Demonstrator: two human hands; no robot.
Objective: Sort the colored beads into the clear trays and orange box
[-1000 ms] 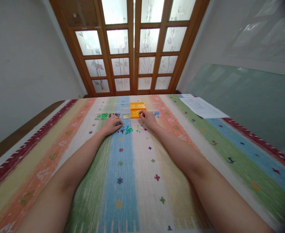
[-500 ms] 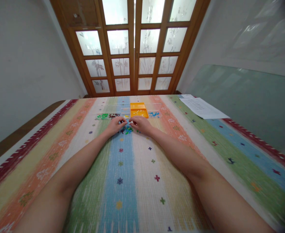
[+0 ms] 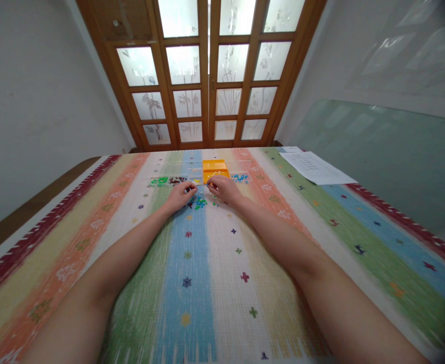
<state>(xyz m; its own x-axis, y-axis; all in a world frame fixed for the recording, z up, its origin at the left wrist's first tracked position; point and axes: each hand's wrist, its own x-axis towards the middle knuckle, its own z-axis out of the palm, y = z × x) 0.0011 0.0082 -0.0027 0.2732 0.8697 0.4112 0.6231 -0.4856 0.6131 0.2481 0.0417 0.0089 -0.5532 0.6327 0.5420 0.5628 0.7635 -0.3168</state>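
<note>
Both my arms reach far out over a striped, many-coloured tablecloth (image 3: 192,283). My left hand (image 3: 180,194) rests on the cloth with its fingers curled and pinched at a small piece, too tiny to name. My right hand (image 3: 223,189) is curled too, its fingertips pinched close to the near edge of an orange tray (image 3: 214,168). Between the two hands lies a scatter of small coloured beads (image 3: 199,203), green, blue and dark. A row of clear compartments holds green beads (image 3: 159,180), dark beads (image 3: 177,179) and blue beads (image 3: 240,178).
A white printed sheet (image 3: 315,167) lies at the far right of the table. Wooden doors with frosted glass panes (image 3: 211,76) stand behind the table's far edge. A glass sheet leans against the right wall (image 3: 377,146).
My right hand left the orange tray, came in to the bead scatter beside my left hand, and now lifts back toward the tray. My left hand shifted slightly right.
</note>
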